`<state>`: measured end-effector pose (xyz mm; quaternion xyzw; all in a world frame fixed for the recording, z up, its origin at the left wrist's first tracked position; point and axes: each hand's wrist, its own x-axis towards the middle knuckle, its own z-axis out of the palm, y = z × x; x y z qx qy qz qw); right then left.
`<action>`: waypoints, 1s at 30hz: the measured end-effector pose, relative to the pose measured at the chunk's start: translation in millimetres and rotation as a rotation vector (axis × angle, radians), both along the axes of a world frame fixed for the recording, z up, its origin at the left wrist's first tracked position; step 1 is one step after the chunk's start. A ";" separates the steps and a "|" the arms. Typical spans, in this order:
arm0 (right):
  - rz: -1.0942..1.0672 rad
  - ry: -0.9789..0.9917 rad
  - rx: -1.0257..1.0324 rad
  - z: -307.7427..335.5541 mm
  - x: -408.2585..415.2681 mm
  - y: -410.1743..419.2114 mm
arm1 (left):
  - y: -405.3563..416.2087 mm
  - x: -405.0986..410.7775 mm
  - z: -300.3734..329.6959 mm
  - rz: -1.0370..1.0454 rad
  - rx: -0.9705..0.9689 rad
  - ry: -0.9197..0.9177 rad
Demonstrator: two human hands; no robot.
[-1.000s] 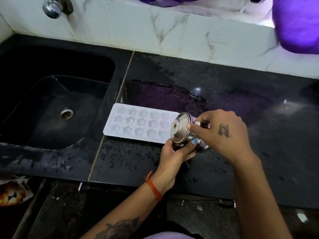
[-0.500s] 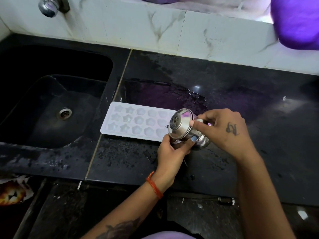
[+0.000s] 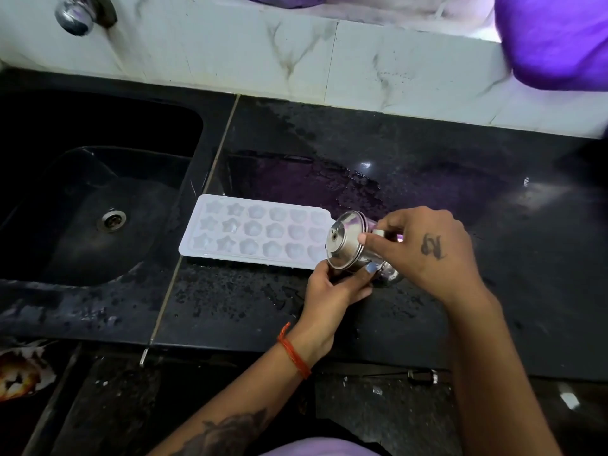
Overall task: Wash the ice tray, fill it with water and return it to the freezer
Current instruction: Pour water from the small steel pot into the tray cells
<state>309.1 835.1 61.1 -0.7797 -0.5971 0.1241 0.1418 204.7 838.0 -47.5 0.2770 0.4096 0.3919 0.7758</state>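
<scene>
- Since half a second ago almost nothing has shifted: both of my hands stay on the steel vessel [image 3: 353, 250] at the right end of the ice tray [image 3: 253, 233], and the tray lies where it lay
- My left hand [image 3: 332, 287], low of centre in the frame, comes up from below with its fingers curled round the underside of the vessel and the thumb, with a painted nail, laid against its side; it is grasping the vessel
- My right hand [image 3: 424, 251], right of centre, reaches in from the right with thumb and fingers pinched on the vessel's upper side; it too is grasping the vessel
- That vessel is a small shiny steel pot tipped on its side, its round lid facing left toward the tray and overlapping the tray's right end from this view; I cannot tell whether water is running out of it
- The white plastic ice tray lies flat on the black countertop [image 3: 427, 166], mid-frame, its long side running left to right; it has three rows of star and flower moulds
- Its left end sits just right of the seam where the counter meets the black sink [image 3: 39, 264], which fills the left of the frame with its drain [image 3: 112, 219] in the basin
- Wet patches shine on the counter above and below the tray
- A chrome tap [image 3: 77, 14] sits in the upper left of the frame on the white marbled wall, and a purple cloth [image 3: 552, 37] fills the upper right corner
- An orange thread band [image 3: 292, 352] circles my left wrist
</scene>
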 end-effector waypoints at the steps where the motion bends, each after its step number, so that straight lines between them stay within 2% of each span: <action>1: 0.007 -0.017 -0.001 0.1 -0.1 0.0 | -0.2 0.7 -0.4 -0.002 -0.003 -0.010; 11: 0.035 -0.067 0.005 0.3 -0.9 1.0 | -0.4 4.6 -1.4 -0.007 -0.012 -0.043; 18: 0.045 -0.076 0.016 -0.5 2.3 1.8 | -1.0 5.4 1.8 -0.019 0.009 0.000; 25: 0.021 0.070 0.036 -3.8 14.5 2.1 | 0.3 6.2 2.0 -0.003 0.077 0.137; 30: -0.040 0.279 0.047 -6.2 23.1 8.7 | 4.1 0.6 1.0 0.051 0.226 0.352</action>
